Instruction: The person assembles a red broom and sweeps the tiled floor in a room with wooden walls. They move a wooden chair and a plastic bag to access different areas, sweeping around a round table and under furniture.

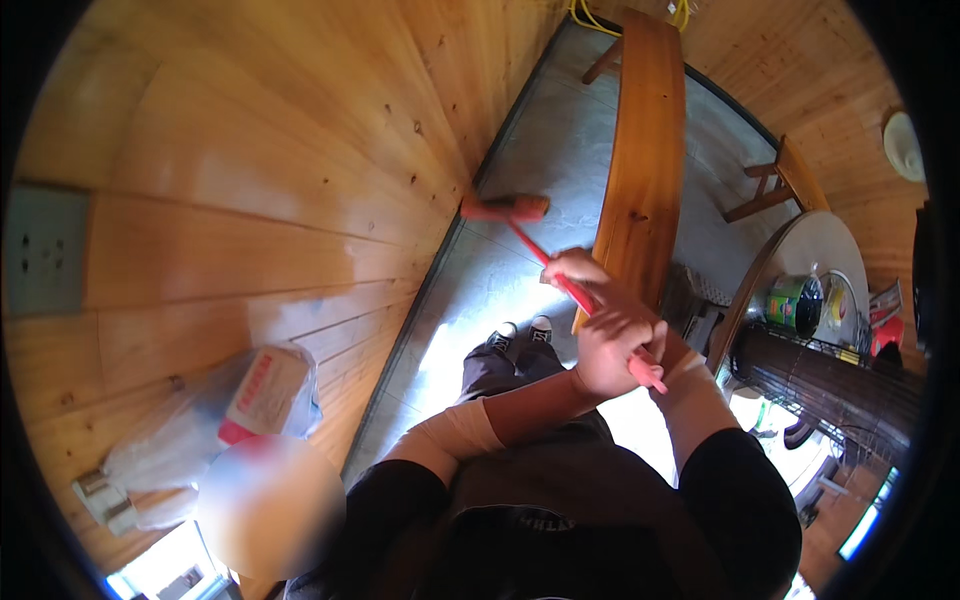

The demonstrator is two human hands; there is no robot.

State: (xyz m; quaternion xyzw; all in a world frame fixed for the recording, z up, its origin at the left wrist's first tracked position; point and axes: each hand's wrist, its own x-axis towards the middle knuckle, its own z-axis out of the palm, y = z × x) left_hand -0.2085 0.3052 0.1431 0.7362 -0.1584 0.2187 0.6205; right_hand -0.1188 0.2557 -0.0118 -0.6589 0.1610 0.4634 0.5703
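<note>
I hold a broom with a red handle point(529, 244) in both hands, the handle slanting down to the left. Its head point(506, 209) rests at or just above the grey floor, at the foot of the wooden wall. My left hand point(615, 349) grips the handle near its top end, which sticks out below the fist. Lower on the handle, towards the broom head, my right hand point(577, 267) is wrapped around it. The right forearm passes behind the left hand, beside the end of a long wooden bench point(646, 150).
The plank wall point(300, 180) rises on the left, with a plastic bag point(262, 397) hanging on it. Right of the bench stand a small wooden stool point(784, 184) and a round table point(810, 232) bearing packages. A yellow cable point(592, 22) lies at the far end.
</note>
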